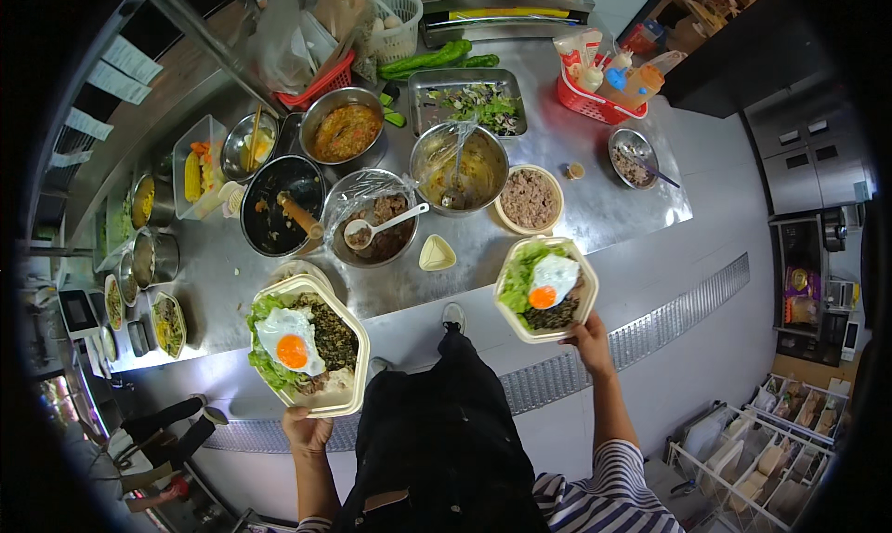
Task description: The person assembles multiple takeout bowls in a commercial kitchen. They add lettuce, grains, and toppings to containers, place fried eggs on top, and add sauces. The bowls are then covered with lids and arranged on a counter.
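Left hand (308,431) partly hidden beneath hexagonal bowl (357,386).

On my worktop (604,208): one red basket (590,105) of squeeze bottles (641,85); one white perforated basket (403,42); long green vegetables (435,60). About me: paper slips (130,59), upper left; one metal floor grate (650,312); white wire baskets (754,421), lower right.

Exposure: your view is showing bright, fairly even indoor light, the lamps lying out of sight. Glare: the steel table (599,197) is throwing a pale sheen, and plastic wrap (355,194) is catching small glints. Dark areas: the black cabinet (743,78) and your trousers (441,440) are swallowing detail. Distortion: straight edges are bending; black is filling your corners. Focus: the fried eggs (279,336) are reading crisp, while papers (125,68) near the rim are softening.
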{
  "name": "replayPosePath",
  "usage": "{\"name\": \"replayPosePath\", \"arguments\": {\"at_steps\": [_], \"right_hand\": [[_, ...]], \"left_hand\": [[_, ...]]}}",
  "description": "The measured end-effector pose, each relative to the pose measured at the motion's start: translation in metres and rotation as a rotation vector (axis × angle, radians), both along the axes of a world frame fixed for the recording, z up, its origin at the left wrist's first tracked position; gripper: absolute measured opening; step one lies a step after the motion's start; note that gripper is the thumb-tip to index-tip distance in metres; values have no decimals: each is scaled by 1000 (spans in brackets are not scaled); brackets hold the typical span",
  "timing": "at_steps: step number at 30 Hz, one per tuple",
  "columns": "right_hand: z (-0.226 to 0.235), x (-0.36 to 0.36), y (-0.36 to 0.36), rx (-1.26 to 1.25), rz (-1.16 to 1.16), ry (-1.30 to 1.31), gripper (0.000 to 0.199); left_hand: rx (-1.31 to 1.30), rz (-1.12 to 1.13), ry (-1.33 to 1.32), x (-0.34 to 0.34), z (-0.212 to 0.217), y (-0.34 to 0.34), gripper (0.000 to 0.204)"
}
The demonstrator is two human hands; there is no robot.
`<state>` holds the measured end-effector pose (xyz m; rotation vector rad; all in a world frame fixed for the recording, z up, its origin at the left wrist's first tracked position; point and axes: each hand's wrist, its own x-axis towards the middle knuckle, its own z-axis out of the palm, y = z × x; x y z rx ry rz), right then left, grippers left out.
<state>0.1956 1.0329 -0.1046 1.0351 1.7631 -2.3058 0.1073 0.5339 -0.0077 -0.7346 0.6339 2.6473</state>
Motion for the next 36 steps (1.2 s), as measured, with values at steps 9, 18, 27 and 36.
{"name": "replayPosePath", "arguments": {"at_steps": [9,18,27,36], "right_hand": [[-38,-43,85,47,-216,-39,34],[-63,-84,142,-65,-187,-127,25],[-46,-95,105,413,-515,-465,23],[83,-419,-143,1552,523,487,31]], "left_hand": [[-175,-53,-34,-12,-4,-2,73],[-114,-94,-161,10,-36,-33,72],[-73,30,-114,4,-32,-72,74],[-196,173,-9,-62,8,-57,66]]}}
